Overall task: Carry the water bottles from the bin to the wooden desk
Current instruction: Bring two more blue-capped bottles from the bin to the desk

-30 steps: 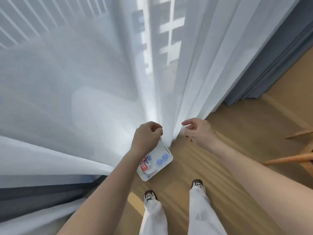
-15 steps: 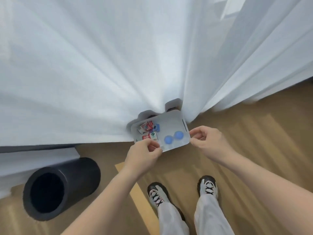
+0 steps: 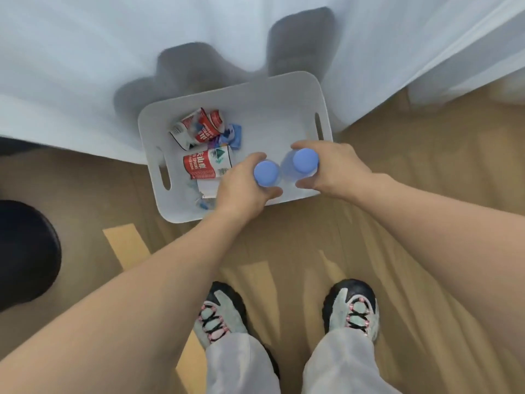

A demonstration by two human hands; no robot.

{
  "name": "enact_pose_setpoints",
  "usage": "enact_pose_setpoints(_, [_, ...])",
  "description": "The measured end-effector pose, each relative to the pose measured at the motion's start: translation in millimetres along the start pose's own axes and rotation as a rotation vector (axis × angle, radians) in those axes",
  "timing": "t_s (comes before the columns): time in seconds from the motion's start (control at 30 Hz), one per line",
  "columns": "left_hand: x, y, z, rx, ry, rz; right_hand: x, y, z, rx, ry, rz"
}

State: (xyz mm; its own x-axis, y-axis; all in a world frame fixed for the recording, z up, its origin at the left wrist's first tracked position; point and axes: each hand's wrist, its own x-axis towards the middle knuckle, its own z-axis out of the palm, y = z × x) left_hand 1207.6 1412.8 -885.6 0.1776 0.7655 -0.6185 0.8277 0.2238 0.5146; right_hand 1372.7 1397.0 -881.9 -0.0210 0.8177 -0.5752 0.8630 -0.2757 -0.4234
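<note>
A white bin (image 3: 284,92) with slot handles sits on the wooden floor, partly under a sheer curtain. Two clear water bottles with blue caps stand upright near its front edge. My left hand (image 3: 241,189) is wrapped around the left bottle (image 3: 266,173), just under the cap. My right hand (image 3: 335,169) grips the right bottle (image 3: 305,161) the same way. Red-and-white bottle labels (image 3: 206,166) and crumpled wrappers lie in the bin's left half. The wooden desk is out of view.
White curtain (image 3: 85,66) hangs over the bin's back edge, with dark shapes showing behind it. A black cylinder (image 3: 25,251) lies on the floor at the left. My two shoes (image 3: 221,317) stand close in front of the bin.
The camera dropped closer over the bin. Both hands let go of the curtain and bin edge, reached into the bin, and closed around the two blue-capped bottles.
</note>
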Motion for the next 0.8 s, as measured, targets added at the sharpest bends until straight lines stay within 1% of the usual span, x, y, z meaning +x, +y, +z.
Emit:
enact_pose_setpoints(0.07, [-5.0,4.8,-4.5,0.003,0.048,0.007,-7.0,1.2,0.2,-0.020,0.037,0.010])
enact_pose_setpoints(0.13, [-22.5,14.8,-25.7,-0.032,0.123,0.011,-29.2,-8.3,-15.1,0.053,0.097,0.034])
enact_pose_setpoints(0.2, [-53.6,31.2,-59.5,-0.103,0.207,0.006,-64.6,-27.2,-46.7,0.287,0.197,0.065])
enact_pose_setpoints(0.27, [-98.1,54.7,-106.8,-0.200,0.279,-0.002,-105.7,-51.7,-91.6,0.535,0.250,0.104])
enact_pose_setpoints(0.4, [-206.0,115.4,-223.0,-0.408,0.272,0.053,-191.1,-122.7,-207.4,0.787,0.179,0.040])
enact_pose_setpoints(0.47, [-267.7,154.4,-283.7,-0.562,0.327,0.088,-234.6,-169.1,-273.4,0.917,0.134,-0.037])
enact_pose_setpoints(0.57, [-362.0,214.0,-364.9,-0.721,0.483,0.210,-298.6,-246.6,-364.5,1.017,0.113,-0.218])
enact_pose_setpoints(0.67, [-448.3,265.0,-435.6,-0.825,0.612,0.329,-362.4,-329.0,-437.0,1.072,0.087,-0.400])
enact_pose_setpoints(0.73, [-511.1,289.4,-475.8,-0.869,0.718,0.399,-406.5,-381.0,-473.8,1.089,0.025,-0.525])
enact_pose_setpoints(0.8, [-578.1,305.8,-505.4,-0.894,0.832,0.465,-453.9,-429.4,-502.5,1.056,-0.053,-0.661])
